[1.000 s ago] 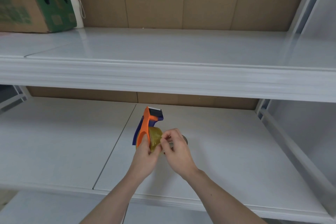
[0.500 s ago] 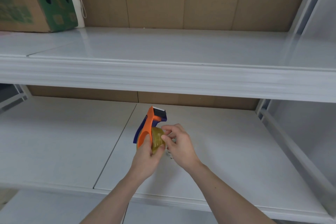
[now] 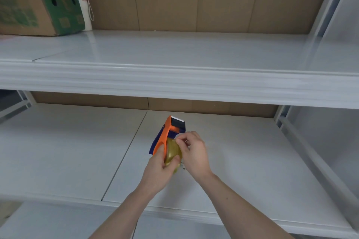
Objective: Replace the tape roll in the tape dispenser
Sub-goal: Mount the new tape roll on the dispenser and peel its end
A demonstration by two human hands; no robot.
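A: Where's the tape dispenser [image 3: 168,134] right now?

B: Held up over the lower shelf [image 3: 242,161], near the seam between its two panels and well back from the front edge. The left hand [image 3: 159,170] is wrapped round the orange handle end, thumb pressed on the yellowish tape roll [image 3: 172,153] sitting in the frame.

A: And the right hand [image 3: 194,151]?

B: Closed to a narrow pinch at the top of the roll, just under the dark cutter head. It looks like it's picking at the loose end of the tape, though the tape itself is too thin to make out.

A: What might go wrong?

B: I'd guess the end could slip from the pinch and stick back down on the roll, or fold onto itself. Fingers are also close to the blade edge, so a sharp tug toward it could nick them. If the left thumb eases off, the roll might turn or slide off its hub.

A: The surroundings?

B: White, glossy metal shelving with brown board backing. The lower shelf is bare around the hands, bar something small and dark I can't identify just below them. On the upper shelf [image 3: 174,75], at its far left corner, stands a cardboard box [image 3: 29,4] with green printing, and a white bag [image 3: 83,4] just beside it.
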